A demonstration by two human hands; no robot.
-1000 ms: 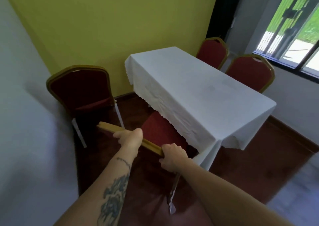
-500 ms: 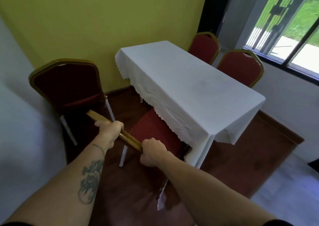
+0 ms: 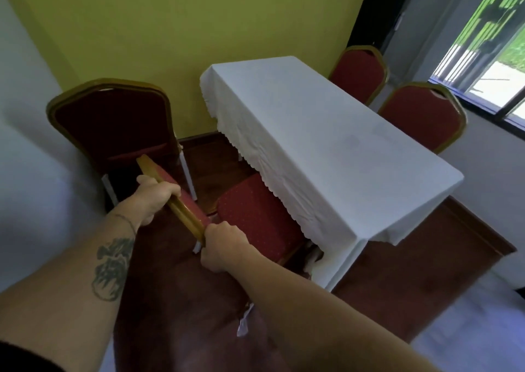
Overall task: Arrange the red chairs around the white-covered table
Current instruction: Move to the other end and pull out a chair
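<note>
At the far left a spare red chair with a gold frame stands against the white wall, its back upright and its seat in deep shadow. Just in front of it the left hand, on a forearm with a dark tattoo, is closed around the gold top rail of the held red chair. That rail runs diagonally down to the right hand, which is wrapped around its near end. The held chair faces the white-covered table; the front of its dotted seat sits under the scalloped edge of the cloth on the table's long near side. One of its pale legs shows below the right forearm, though the blur there makes it hard to tell whether the leg touches the dark wooden floor. On the table's far long side two more red chairs stand side by side, the far chair toward the yellow wall and the window-side chair below the barred window at the right.
</note>
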